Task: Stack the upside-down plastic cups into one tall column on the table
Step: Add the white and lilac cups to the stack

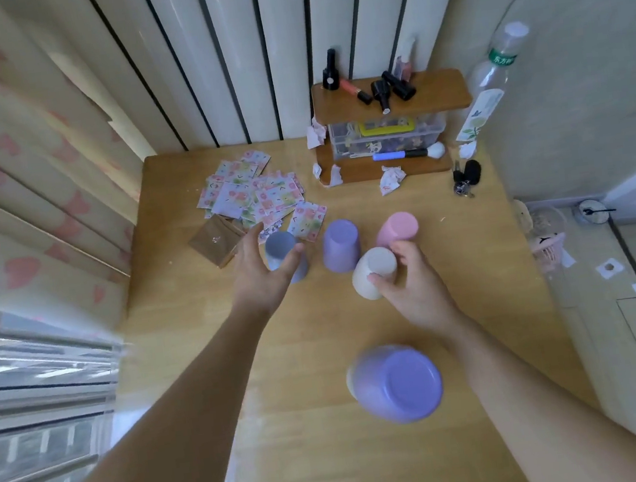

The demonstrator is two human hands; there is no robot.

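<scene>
Several upside-down plastic cups stand on the wooden table [305,465]. My left hand [262,274] wraps around a grey-blue cup [281,247] at the left. To its right stands a purple cup [341,245], then a pink cup [397,228]. My right hand [411,285] grips a cream cup [374,269], tilted, just in front of the pink one. Nearer to me a larger-looking purple cup [398,384] sits blurred, with a cream rim showing under its left edge, so it seems to cover another cup.
A heap of colourful sticker cards [257,192] and a brown packet [215,240] lie behind the left cups. At the back right stand a wooden shelf [390,97] with nail-polish bottles, a clear box, crumpled papers, keys [465,177] and a water bottle [496,71].
</scene>
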